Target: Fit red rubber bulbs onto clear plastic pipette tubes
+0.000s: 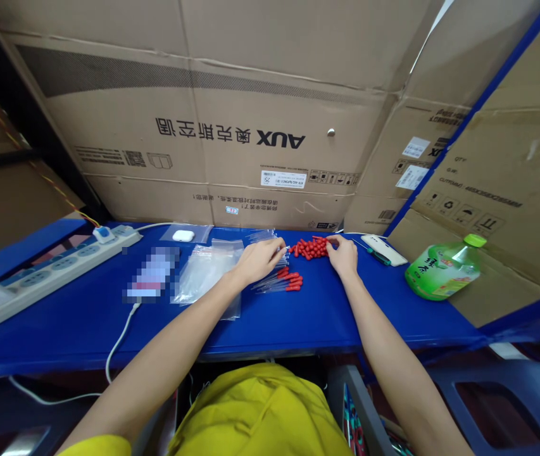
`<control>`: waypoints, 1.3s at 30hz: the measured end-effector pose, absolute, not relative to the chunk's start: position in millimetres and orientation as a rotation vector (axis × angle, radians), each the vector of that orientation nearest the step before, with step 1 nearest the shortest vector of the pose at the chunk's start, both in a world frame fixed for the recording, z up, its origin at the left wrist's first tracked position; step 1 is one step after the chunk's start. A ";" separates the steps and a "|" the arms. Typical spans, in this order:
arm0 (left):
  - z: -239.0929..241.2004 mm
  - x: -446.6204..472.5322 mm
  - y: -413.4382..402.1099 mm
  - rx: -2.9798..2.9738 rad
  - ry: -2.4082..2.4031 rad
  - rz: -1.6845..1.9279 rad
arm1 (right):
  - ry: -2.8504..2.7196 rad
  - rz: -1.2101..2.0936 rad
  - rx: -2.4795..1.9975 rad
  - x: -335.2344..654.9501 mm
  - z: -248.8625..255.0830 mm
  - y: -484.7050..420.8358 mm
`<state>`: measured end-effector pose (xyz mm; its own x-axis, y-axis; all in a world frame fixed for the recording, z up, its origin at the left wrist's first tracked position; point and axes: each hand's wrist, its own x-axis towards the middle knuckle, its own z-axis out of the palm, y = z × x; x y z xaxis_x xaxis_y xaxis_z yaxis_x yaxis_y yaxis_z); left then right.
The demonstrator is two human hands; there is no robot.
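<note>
Your left hand (pixel 261 258) is over the loose clear tubes (pixel 261 235), left of the red bulb pile (pixel 314 248). Fingers bent, thumb close to forefinger; can't tell if they pinch a tube. Your right hand (pixel 344 255) is at the pile's right edge, fingers curled against the bulbs; can't tell if one is gripped. Red-capped droppers (pixel 292 282) lie on the desk (pixel 320 323), on your side of the pile, bulb ends right. Clear zip bags (pixel 207 271) left of your left hand. Green tea bottle (pixel 443 271) far right, upright.
</note>
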<state>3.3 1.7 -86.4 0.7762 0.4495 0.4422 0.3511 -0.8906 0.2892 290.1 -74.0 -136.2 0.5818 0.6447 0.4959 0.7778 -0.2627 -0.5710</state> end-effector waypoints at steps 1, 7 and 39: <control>-86.5 3.3 1.9 2.778 0.629 0.767 | -1.132 -0.204 -1.996 290.5 -136.5 -73.9; -86.5 3.1 2.5 2.770 0.641 0.767 | -1.093 -0.194 -1.958 292.0 -136.9 -73.1; -86.3 13.4 -2.4 2.374 0.492 0.915 | -1.343 0.405 -1.175 200.8 -113.0 -84.2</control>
